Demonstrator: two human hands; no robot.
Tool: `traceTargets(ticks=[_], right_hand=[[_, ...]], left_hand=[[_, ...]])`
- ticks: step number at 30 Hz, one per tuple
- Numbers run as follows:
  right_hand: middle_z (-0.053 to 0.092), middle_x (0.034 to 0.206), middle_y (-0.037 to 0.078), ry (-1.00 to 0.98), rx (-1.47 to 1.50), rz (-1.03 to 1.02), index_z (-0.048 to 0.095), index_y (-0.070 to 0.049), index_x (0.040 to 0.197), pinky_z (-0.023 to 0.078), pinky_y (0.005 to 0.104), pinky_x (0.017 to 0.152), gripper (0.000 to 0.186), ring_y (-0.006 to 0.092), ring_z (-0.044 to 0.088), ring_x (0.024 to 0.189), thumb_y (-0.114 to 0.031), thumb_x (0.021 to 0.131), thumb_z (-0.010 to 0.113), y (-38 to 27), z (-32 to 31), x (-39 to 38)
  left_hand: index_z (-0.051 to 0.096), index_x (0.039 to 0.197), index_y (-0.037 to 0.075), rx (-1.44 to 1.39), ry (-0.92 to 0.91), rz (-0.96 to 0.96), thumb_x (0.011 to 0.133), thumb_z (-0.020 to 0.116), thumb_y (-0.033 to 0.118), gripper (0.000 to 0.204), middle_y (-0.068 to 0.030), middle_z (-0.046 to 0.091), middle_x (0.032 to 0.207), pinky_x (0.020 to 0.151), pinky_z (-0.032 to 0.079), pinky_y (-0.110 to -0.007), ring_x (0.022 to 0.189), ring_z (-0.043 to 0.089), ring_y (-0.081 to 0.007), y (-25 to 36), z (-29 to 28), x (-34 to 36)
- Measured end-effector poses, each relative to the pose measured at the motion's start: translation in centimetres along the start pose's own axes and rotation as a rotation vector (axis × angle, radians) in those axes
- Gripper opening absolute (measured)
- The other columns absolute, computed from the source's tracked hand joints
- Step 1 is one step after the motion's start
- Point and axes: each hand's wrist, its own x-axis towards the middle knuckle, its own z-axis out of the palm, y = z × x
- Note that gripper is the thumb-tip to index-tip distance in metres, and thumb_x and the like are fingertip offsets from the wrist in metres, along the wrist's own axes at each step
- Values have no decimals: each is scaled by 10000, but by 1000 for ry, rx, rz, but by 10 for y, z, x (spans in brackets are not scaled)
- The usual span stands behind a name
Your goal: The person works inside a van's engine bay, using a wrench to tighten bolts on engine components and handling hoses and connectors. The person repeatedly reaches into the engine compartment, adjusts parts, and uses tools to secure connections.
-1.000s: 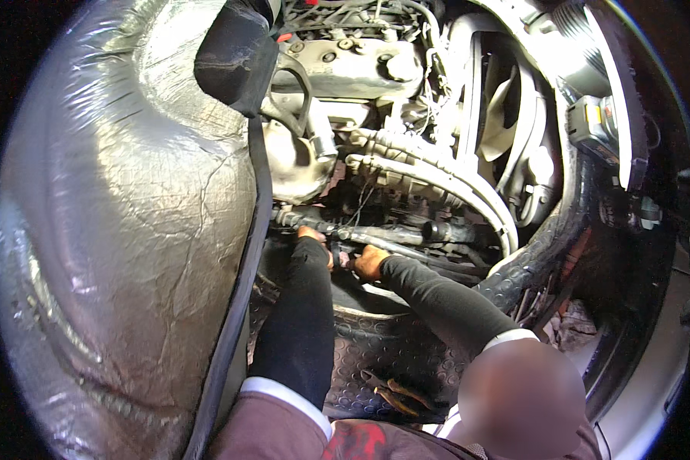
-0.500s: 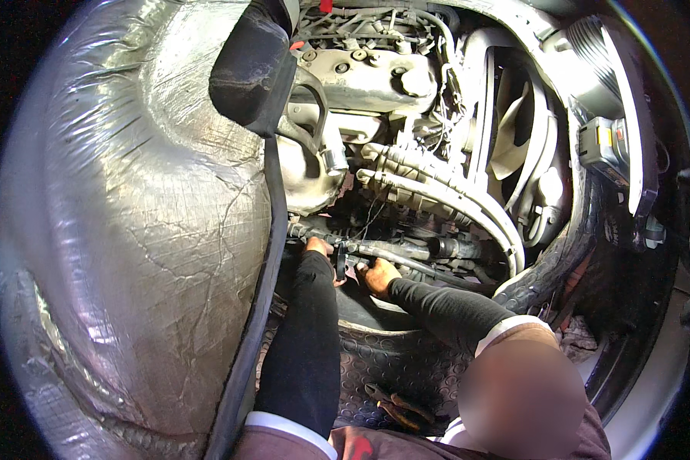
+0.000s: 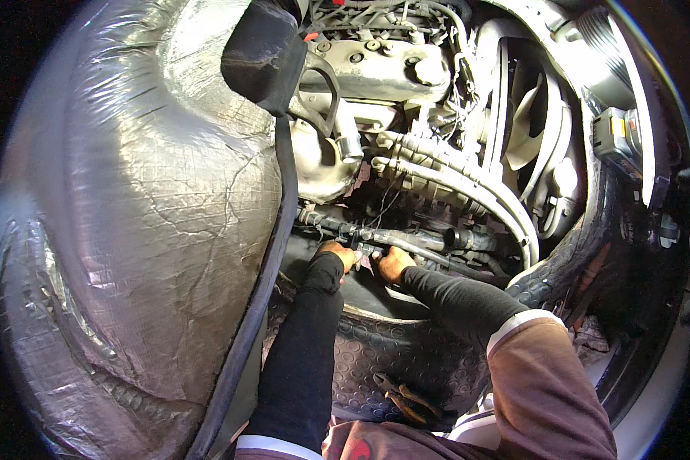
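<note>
Both hands work low in an engine bay, close together under a dark pipe (image 3: 414, 241) that runs across it. My left hand (image 3: 340, 254) is closed, its thumb and fingers pressed together at a small part too unclear to name. Just to its right, my right hand (image 3: 393, 265) is also closed, fingertips at the same spot; what it grips is hidden. A thin dark wire (image 3: 391, 193) hangs down above the hands. Below them lies a dark curved panel (image 3: 376, 300).
The engine's pale cover (image 3: 383, 73) stands at the far side, with two light hoses (image 3: 468, 195) curving right. A silver insulated cover (image 3: 184, 230) fills the left. Pliers (image 3: 408, 399) lie on the studded black mat (image 3: 437, 356) near me. A battery-powered lamp (image 3: 617, 134) stands at right.
My left hand has turned and shifted right, closer to my right hand. A dark strip-like piece that hung beside it no longer shows. The whole view has shifted slightly.
</note>
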Motion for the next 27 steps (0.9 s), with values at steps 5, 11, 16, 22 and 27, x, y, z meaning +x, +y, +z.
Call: traceTargets(ticks=[5,11,16,22,27], right_hand=[[680,916,252,-11,-184,-76,654,6,1161,534,471,821,459,379,687,925,-330,1053,361,-28,-1,7],[678,965,239,37,154,123,635,-18,1216,533,484,839,408,383,690,921,-327,1023,451,-21,0,-2],[685,984,232,14,-34,47,667,-13,1108,539,449,832,358,389,684,928,-318,963,546,6,20,14],[710,920,189,-40,153,103,712,-22,1004,549,447,821,321,356,697,909,-300,894,596,-49,-25,-6],[711,957,180,96,73,59,712,-28,1033,546,441,835,327,341,693,934,-303,878,626,-6,-46,10]], left_hand=[[701,1129,18,585,123,150,887,620,517,560,-199,681,1168,937,523,-382,1053,674,-296,-55,22,117],[669,1132,21,202,-38,-48,847,711,437,506,-160,678,1154,881,553,-408,1032,658,-287,-38,23,117],[632,1002,10,-345,-151,-201,921,671,179,191,-127,694,868,679,613,-462,728,684,-283,-44,47,152],[609,1052,18,-674,-158,-191,918,642,166,202,-151,659,898,754,586,-479,787,664,-308,-77,27,178],[589,1114,20,-534,-147,265,899,655,193,283,-163,636,983,812,555,-464,864,645,-307,54,11,119]])
